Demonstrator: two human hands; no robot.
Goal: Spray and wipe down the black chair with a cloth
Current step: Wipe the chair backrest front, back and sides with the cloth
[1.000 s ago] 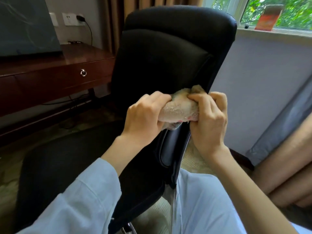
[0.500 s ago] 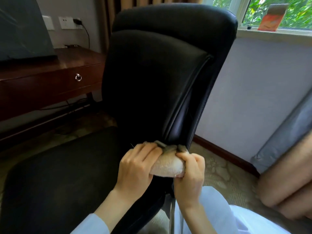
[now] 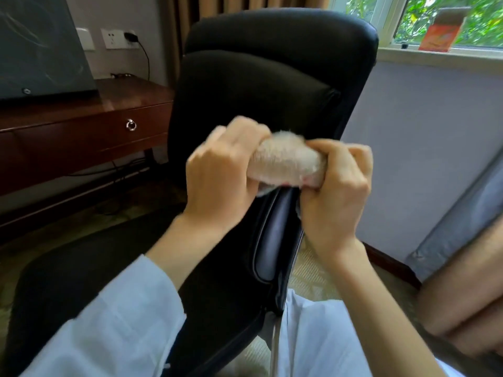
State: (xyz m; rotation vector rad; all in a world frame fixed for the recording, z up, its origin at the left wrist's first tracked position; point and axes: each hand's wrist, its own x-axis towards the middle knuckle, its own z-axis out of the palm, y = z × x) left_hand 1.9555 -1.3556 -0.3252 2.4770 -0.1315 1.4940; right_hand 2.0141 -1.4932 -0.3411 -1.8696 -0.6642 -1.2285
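Beside window: both my left hand (image 3: 223, 172) and right hand (image 3: 340, 183) clamp the fluffy pale cloth (image 3: 285, 164) around the black leather chair (image 3: 258, 91) edge; a loosened grip could slip it off.

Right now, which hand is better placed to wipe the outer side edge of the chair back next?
The right hand, probably. It grips the cloth on the outer side of the chair back edge, while the left hand holds it over the front padding.
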